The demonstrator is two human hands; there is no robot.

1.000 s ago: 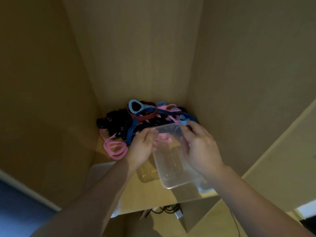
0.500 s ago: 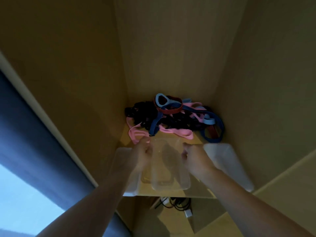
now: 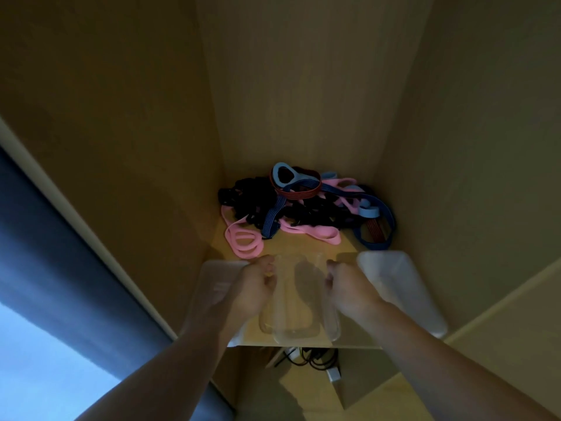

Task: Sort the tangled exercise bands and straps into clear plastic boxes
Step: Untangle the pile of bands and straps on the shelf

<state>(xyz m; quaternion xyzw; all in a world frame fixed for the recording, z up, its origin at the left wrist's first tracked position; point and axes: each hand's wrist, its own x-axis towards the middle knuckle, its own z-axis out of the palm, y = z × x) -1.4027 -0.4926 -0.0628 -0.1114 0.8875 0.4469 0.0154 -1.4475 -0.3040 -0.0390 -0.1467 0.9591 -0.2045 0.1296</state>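
Note:
A tangled pile of bands and straps (image 3: 306, 208) lies at the back of a wooden shelf: pink, black, blue striped, red striped and light blue loops. In front of it stands a clear plastic box (image 3: 299, 299), upright on the shelf. My left hand (image 3: 252, 287) grips its left rim and my right hand (image 3: 349, 287) grips its right rim. A second clear box (image 3: 403, 293) sits to the right and a third (image 3: 212, 287) to the left, partly behind my left hand. All three boxes look empty.
The shelf board (image 3: 343, 247) is enclosed by wooden walls on the left, back and right. Below its front edge hang black cables and a white plug (image 3: 318, 363). A dark blue panel (image 3: 60, 268) runs along the left.
The clear box was tilted up against the pile, and now stands flat nearer the front edge, held by both rims. The view has shifted, so the two side boxes show.

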